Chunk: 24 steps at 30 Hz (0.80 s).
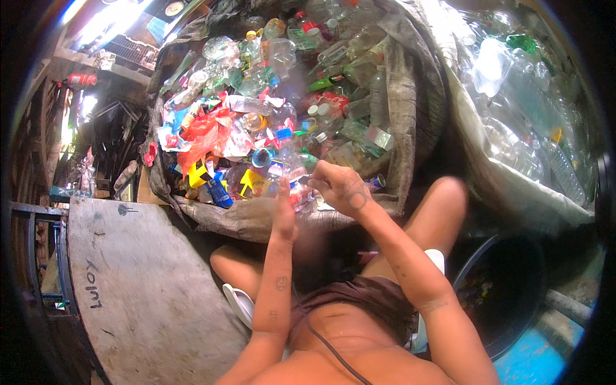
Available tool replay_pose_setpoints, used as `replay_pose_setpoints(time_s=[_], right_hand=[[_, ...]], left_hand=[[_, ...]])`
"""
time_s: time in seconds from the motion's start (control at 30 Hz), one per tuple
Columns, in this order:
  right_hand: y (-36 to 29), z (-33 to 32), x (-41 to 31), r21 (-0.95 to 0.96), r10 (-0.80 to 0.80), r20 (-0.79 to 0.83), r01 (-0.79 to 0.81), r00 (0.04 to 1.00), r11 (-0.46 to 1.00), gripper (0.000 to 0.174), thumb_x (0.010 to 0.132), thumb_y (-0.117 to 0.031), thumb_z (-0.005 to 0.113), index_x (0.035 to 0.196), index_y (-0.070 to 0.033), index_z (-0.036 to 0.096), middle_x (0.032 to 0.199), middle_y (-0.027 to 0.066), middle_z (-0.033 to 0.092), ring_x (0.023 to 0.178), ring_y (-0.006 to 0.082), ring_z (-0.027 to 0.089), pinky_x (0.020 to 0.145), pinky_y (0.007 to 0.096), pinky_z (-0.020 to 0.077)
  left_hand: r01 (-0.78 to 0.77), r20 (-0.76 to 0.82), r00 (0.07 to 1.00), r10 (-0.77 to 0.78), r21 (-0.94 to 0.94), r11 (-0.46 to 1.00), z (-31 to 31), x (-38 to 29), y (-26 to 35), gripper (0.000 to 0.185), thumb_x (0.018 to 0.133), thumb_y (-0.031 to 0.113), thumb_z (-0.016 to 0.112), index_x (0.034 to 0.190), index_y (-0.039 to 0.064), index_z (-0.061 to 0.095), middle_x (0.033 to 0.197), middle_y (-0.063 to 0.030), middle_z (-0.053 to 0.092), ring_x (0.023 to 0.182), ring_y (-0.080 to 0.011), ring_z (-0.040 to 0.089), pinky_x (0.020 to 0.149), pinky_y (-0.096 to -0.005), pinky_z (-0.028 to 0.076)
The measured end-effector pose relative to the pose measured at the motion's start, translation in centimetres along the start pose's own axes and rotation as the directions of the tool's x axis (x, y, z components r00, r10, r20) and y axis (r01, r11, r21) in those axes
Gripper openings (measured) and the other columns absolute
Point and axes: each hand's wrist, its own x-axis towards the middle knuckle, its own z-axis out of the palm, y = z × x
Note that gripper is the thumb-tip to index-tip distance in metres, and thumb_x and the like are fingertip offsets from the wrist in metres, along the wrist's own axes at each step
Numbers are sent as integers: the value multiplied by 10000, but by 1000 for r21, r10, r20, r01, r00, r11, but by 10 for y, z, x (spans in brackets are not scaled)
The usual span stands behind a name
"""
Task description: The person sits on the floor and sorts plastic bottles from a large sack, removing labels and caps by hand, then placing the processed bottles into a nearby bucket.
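A large woven sack stands open before me, filled with plastic bottles, cans and wrappers. My left hand, thumb up, holds a clear plastic bottle with a blue cap and a label above the sack's near rim. My right hand is at the bottle's right side with curled fingers; whether they pinch a part of it I cannot tell. Crumpled red plastic film and a yellow wrapper lie on the heap to the left. A drink can lies just right of my right hand.
A second, pale sack of clear bottles stands at the right. Below it is a black round tub with small items inside. A wooden board with handwriting lies at the left, beside a metal frame. My knees flank the near side of the sack.
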Motion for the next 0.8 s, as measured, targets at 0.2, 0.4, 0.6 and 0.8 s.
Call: replay_pose_setpoints(time_s=[0.2,0.4,0.6,0.8], right_hand=[[3,-3,-1,-31,12,24,-11,1000,999,208,886,-196,705,957,-50,575,861,176,681,845,410,654,702,491,499],[4,-6,-2,-40,-20,98,24,995,999,189,889,-197,693,971,-66,585,872,156,697,864,391,668,717,490,510],[6,-5,-2,-15,-56,138,59,989,998,177,882,-190,695,956,-69,590,848,146,690,850,381,671,713,484,512],[8,-2,-2,-16,-86,145,89,986,996,183,860,-177,708,937,-68,583,825,142,677,840,375,671,710,478,517]], left_hand=[[14,-6,1000,-14,28,1000,0,1,-5,603,1036,564,441,1365,66,525,1225,-84,654,1060,-196,663,944,-371,536],[-51,-19,998,52,66,997,4,3,-3,592,1035,551,456,1373,68,514,1248,-77,646,1088,-198,655,960,-375,526],[-93,-67,993,98,78,993,11,0,2,566,1060,527,420,1371,70,542,1158,-60,664,999,-137,649,855,-302,535],[-84,-38,996,86,48,995,6,2,3,564,1070,511,404,1371,53,538,1177,-76,667,1027,-154,654,909,-316,524]])
